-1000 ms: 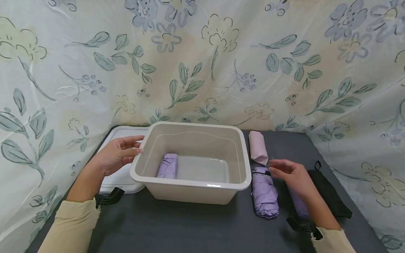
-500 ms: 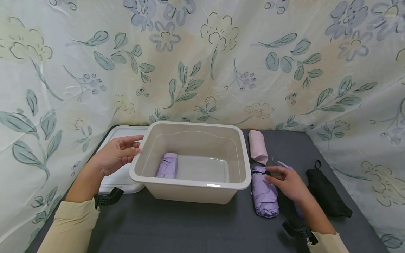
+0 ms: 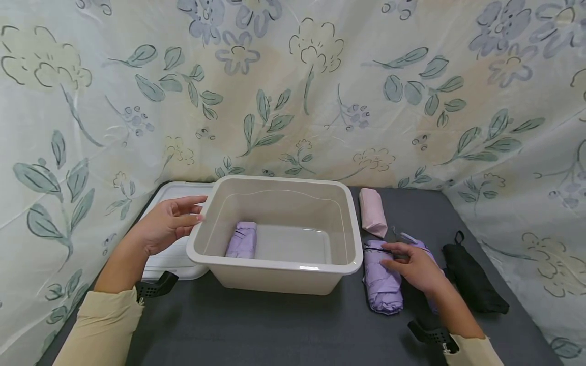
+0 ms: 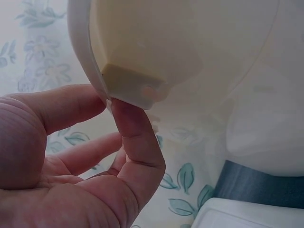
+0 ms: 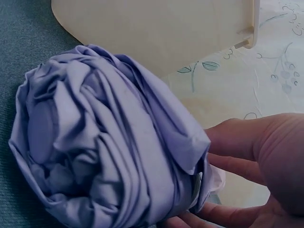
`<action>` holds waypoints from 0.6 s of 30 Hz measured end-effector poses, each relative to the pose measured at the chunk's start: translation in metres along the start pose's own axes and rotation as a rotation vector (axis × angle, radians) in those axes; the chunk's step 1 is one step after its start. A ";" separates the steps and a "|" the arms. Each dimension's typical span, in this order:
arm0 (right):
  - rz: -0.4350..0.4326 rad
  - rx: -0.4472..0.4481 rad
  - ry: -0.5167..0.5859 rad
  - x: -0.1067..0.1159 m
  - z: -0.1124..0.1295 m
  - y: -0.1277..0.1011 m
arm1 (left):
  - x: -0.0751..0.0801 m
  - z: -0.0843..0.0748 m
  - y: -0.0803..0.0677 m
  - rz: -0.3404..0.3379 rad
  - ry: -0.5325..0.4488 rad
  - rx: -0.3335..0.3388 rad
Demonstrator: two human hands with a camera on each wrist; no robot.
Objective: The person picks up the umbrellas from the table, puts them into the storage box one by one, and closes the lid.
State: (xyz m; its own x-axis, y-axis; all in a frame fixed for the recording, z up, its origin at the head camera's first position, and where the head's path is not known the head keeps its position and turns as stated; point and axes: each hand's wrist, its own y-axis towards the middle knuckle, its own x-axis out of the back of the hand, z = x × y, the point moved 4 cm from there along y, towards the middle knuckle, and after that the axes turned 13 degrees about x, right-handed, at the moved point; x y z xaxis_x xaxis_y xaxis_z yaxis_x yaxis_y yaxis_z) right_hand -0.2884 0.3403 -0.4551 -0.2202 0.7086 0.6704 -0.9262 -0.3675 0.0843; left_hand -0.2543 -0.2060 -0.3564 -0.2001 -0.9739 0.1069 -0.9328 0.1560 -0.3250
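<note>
My left hand [image 3: 167,223] pinches the left rim of a beige plastic tub [image 3: 274,278] between thumb and fingertips. The left wrist view shows that grip from close up, at the tub's rim [image 4: 85,47]. Inside the tub, toward its left, lies a rolled purple fabric bundle [image 3: 242,240]. Right of the tub, a purple folded umbrella [image 3: 383,290] rests on the dark tabletop, and my right hand [image 3: 414,267] holds its far end between thumb and fingers. The right wrist view has the gathered umbrella cloth [image 5: 128,142] in front, partly hiding the fingertips.
A white lid [image 3: 160,268] lies under the left forearm, behind the tub. Farther back on the right is a pink rolled bundle [image 3: 373,213]. Another purple item [image 3: 418,244] is partly hidden by the right hand, with a black pouch [image 3: 473,277] beyond it. Floral cloth surrounds the table.
My right hand has moved left and slightly down onto the purple folded umbrella, uncovering more of the purple item behind it. The left hand stays at the tub's rim.
</note>
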 end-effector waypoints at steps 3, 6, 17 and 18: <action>0.016 0.010 0.011 0.000 0.001 -0.001 | -0.001 0.002 -0.001 -0.007 0.007 -0.003; 0.038 0.011 0.016 -0.004 0.002 -0.009 | -0.001 0.006 -0.006 -0.003 0.005 -0.010; 0.031 0.020 -0.090 -0.019 0.002 -0.030 | -0.004 0.020 -0.026 0.056 -0.054 -0.040; 0.028 0.023 -0.093 -0.020 0.002 -0.032 | -0.004 0.022 -0.028 0.061 -0.057 -0.044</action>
State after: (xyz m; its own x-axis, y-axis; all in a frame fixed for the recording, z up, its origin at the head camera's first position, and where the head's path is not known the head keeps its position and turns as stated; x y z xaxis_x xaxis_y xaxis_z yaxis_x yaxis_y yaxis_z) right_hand -0.2541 0.3362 -0.4699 -0.2159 0.6394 0.7380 -0.9126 -0.4009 0.0804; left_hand -0.2212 -0.2102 -0.3681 -0.2411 -0.9699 0.0344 -0.9317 0.2214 -0.2880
